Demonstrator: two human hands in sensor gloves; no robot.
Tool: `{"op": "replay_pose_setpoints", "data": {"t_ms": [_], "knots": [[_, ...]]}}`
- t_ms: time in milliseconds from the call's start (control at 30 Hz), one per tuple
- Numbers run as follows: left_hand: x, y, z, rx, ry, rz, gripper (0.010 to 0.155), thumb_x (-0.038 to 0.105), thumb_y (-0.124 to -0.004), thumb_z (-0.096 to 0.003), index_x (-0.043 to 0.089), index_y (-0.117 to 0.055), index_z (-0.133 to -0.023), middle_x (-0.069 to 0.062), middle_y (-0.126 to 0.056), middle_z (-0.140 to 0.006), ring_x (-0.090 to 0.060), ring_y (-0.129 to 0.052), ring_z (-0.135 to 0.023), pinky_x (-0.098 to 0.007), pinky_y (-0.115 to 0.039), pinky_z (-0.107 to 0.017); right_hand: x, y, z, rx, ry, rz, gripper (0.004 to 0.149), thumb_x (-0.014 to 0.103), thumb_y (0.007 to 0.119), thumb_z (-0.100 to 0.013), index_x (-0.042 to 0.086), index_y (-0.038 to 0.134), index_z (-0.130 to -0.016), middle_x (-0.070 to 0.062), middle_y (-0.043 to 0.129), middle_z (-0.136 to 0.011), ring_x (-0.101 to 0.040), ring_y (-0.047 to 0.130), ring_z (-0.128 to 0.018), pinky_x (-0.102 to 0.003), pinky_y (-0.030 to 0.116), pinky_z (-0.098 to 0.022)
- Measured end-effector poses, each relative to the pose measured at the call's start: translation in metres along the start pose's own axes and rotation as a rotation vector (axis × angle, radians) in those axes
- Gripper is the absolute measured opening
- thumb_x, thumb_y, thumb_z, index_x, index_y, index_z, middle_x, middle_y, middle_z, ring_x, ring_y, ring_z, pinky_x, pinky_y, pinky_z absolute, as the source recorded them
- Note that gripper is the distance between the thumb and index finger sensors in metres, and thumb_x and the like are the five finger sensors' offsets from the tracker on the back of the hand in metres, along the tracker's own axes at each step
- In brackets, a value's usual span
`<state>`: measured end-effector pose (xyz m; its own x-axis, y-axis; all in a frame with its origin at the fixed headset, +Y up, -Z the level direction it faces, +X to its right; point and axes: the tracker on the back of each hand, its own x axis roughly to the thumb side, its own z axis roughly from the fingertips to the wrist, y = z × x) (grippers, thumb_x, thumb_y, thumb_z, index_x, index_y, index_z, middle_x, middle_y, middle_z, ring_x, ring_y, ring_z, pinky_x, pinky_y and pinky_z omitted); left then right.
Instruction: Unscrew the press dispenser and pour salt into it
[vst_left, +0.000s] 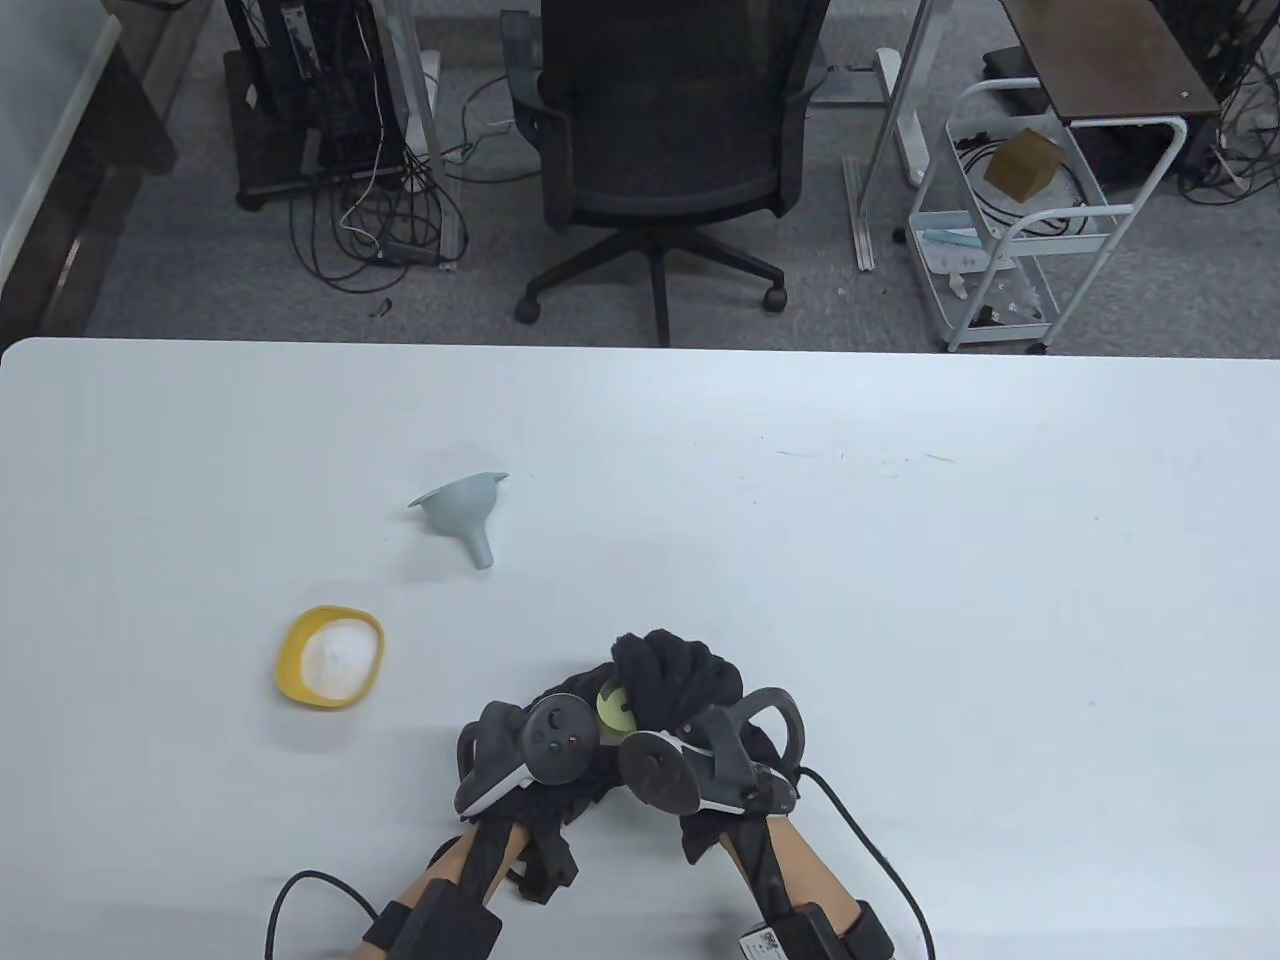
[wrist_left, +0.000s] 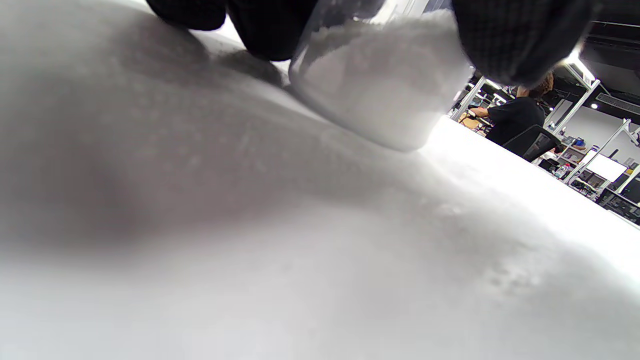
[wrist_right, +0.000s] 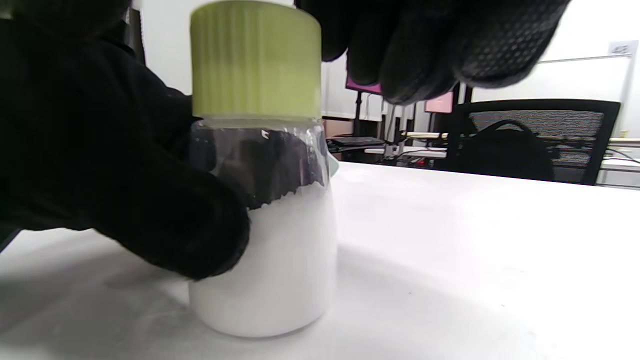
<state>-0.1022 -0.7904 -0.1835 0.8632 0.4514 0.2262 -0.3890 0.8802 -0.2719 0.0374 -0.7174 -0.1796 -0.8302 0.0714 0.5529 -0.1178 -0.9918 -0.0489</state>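
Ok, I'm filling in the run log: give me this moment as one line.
left hand grips dispenser body | right hand at green cap, cap on | dispenser upright, part-filled | funnel, salt bowl untouched

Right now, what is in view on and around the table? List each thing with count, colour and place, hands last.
Dispenser: one, clear body about half full of white salt, upright on the table near its front edge.
Cap: one, light green, on the dispenser.
Bowl: one, yellow, holding white salt, front left.
Funnel: one, grey-blue, on its side beyond the bowl.
Table: one, white.
Office chair: one, black, behind the table.
Cart: one, white, back right.
Left hand: black glove, grips the dispenser body.
Right hand: black glove, over the cap.
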Motion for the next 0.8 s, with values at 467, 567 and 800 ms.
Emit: {"op": "replay_pose_setpoints", "data": {"t_ms": [467,567,800], "knots": [[0.0,0.0,-0.001,-0.002,0.0,0.0,0.103,0.065,-0.081,-0.0423,0.013,-0.036,-0.119,-0.011,-0.058,-0.118,-0.035,-0.066,-0.106,-0.059,-0.057,-0.074,-0.003,-0.005,-0.001,0.01,-0.111,-0.186,0.079,0.036,0.083,-0.055,-0.005,0.049,-0.112,-0.03,0.064,-0.107,-0.049,0.075,-0.089,-0.076,0.063,-0.062],[0.0,0.0,-0.001,-0.002,0.0,0.0,0.103,0.065,-0.081,-0.0427,0.013,-0.036,-0.119,-0.011,-0.058,-0.118,-0.035,-0.066,-0.106,-0.059,-0.057,-0.074,-0.004,-0.007,-0.003,0.07,-0.143,-0.24,0.078,0.024,0.083,-0.054,-0.005,0.044,-0.115,-0.03,0.059,-0.112,-0.052,0.07,-0.096,-0.08,0.059,-0.062],[0.0,0.0,-0.001,-0.002,0.0,0.0,0.103,0.065,-0.081,-0.0424,0.013,-0.036,-0.119,-0.011,-0.058,-0.118,-0.035,-0.066,-0.106,-0.059,-0.057,-0.075,-0.01,-0.007,-0.003,0.218,-0.103,-0.204,0.107,0.045,0.084,-0.052,-0.015,0.024,-0.117,-0.048,0.032,-0.116,-0.069,0.044,-0.1,-0.084,0.047,-0.062]]}}
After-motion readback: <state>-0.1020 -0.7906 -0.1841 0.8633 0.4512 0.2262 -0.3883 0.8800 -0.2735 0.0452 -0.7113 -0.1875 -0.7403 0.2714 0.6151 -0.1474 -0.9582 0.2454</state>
